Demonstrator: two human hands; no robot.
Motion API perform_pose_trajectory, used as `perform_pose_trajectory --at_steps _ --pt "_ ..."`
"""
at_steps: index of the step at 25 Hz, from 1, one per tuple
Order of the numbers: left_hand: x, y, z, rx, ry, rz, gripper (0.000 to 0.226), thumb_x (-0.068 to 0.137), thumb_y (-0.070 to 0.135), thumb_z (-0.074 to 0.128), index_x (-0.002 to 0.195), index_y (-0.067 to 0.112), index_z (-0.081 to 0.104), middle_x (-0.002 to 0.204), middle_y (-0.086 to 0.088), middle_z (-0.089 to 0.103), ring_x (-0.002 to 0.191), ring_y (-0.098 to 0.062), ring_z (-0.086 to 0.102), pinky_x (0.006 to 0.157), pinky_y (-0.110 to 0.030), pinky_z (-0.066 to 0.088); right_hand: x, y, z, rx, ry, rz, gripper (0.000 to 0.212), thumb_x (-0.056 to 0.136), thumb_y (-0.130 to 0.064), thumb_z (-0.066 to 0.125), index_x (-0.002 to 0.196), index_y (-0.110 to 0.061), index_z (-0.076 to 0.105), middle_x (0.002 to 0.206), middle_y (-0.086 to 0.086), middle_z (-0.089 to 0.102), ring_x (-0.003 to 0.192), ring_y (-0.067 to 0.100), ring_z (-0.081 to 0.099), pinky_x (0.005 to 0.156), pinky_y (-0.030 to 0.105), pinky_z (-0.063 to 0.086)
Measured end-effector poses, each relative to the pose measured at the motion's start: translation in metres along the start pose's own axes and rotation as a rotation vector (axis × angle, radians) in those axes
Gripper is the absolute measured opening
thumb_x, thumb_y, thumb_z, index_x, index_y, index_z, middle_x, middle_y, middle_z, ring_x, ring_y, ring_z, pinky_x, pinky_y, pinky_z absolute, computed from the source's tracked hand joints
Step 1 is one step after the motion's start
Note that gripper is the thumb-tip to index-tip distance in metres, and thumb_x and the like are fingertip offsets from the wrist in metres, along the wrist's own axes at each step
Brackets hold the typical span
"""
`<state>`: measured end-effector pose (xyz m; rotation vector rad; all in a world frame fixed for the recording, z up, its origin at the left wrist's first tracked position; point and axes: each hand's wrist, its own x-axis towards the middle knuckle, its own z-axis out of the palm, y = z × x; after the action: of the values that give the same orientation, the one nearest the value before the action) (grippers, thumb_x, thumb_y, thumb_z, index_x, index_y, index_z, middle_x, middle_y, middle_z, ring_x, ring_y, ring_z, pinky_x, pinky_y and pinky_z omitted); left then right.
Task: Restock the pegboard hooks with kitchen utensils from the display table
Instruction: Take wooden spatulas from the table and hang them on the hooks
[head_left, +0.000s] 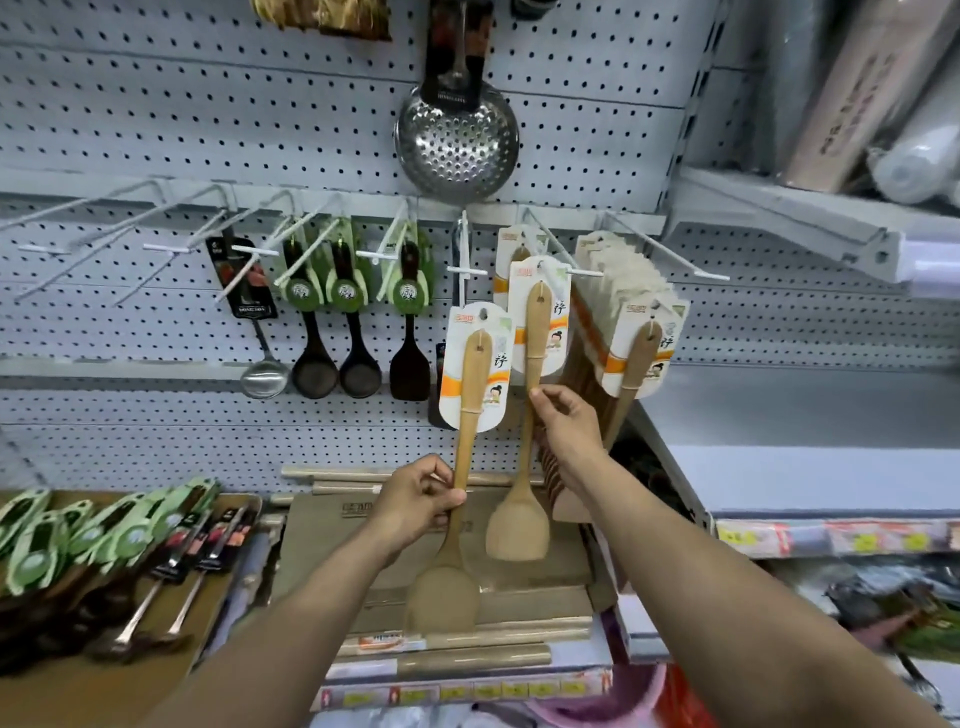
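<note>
My left hand grips the handle of a wooden spatula with a white and orange card, held upright in front of the pegboard. My right hand holds the handle of a second carded wooden spatula, whose card top sits at the tip of a white hook. One more spatula card hangs behind it on that hook. A thick stack of the same spatulas hangs on the hook to the right.
Dark spoons with green cards, a steel ladle and a skimmer hang on the board. Several hooks at the left are bare. More utensils lie on the table at lower left. Cardboard boxes sit below my hands.
</note>
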<state>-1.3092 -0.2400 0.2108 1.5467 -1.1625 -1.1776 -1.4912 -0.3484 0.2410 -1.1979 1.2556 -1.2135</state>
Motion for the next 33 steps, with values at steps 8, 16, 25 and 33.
perform_pose_trajectory --at_steps 8,16,25,33 --pt "0.049 -0.002 -0.010 0.069 0.028 0.009 0.019 0.084 0.007 0.072 0.077 0.013 0.056 0.071 -0.006 0.066 0.075 -0.020 0.066 0.073 -0.037 0.058 0.077 0.002 0.030 0.062 0.022 0.080 0.009 0.097 -0.021 0.062 0.103 -0.016 0.067 0.092 -0.001 0.069 0.082 0.014 0.067 0.072 0.026 0.057" --pt "0.061 0.004 -0.013 0.066 0.025 0.013 0.015 0.084 0.006 0.070 0.080 0.010 0.057 0.073 -0.007 0.068 0.082 -0.025 0.071 0.075 -0.037 0.060 0.110 0.001 0.037 0.017 0.021 0.079 0.009 0.096 -0.020 0.063 0.088 -0.022 0.066 0.088 0.001 0.069 0.082 0.020 0.065 0.077 0.034 0.056" --pt "0.015 0.006 0.000 0.060 0.030 0.047 0.022 0.083 0.006 0.072 0.072 0.017 0.056 0.065 -0.002 0.064 0.074 -0.022 0.068 0.076 -0.044 0.058 0.050 -0.018 0.020 0.061 -0.046 0.121 0.028 0.091 -0.045 0.065 0.106 -0.021 0.071 0.104 0.012 0.074 0.093 0.021 0.068 0.085 0.037 0.056" --pt "-0.035 0.018 0.030 -0.012 0.064 0.127 0.019 0.084 0.000 0.069 0.078 0.011 0.056 0.076 -0.015 0.063 0.075 -0.023 0.065 0.067 -0.030 0.057 -0.052 -0.063 0.001 0.310 -0.242 -0.040 0.022 0.087 -0.037 0.071 0.089 -0.016 0.073 0.089 0.007 0.074 0.078 0.019 0.067 0.075 0.037 0.053"
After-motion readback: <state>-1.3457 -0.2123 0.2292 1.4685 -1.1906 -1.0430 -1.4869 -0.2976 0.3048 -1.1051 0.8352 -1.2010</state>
